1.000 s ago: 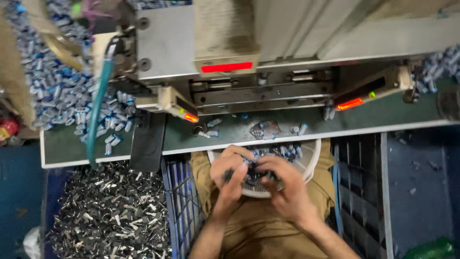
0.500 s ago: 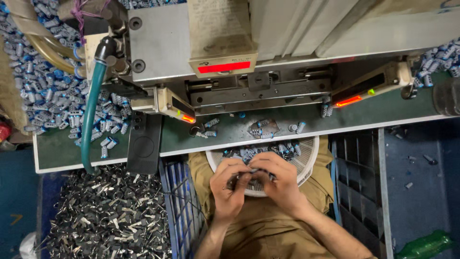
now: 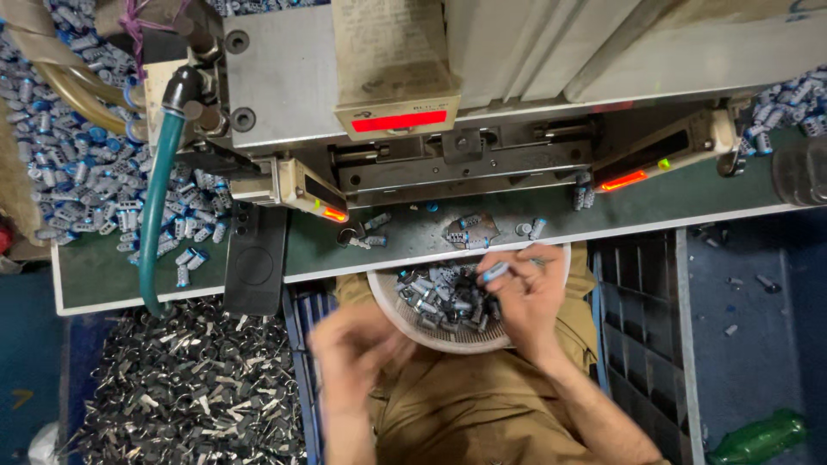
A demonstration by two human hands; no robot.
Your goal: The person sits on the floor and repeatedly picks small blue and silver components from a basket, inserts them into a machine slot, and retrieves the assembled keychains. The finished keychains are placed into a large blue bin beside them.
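At the green bench [image 3: 603,220] below the grey press [image 3: 482,77], I should keep my right hand [image 3: 527,297], fingers pinching one blue-capped part [image 3: 494,272], low over the lap bowl [image 3: 405,323] of parts, while my blurred left hand [image 3: 357,349] hovers beside it, grip unreadable.

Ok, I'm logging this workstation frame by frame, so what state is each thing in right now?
Right hand: over the bowl, fingers pinching a small blue-capped part.
Left hand: blurred, beside the bowl, grip unclear.
White bowl: on the lap, holding many small parts.
Machine's red indicator lights: lit.
Green hose: attached to the machine, hanging down.
Green bottle: lying on its side.
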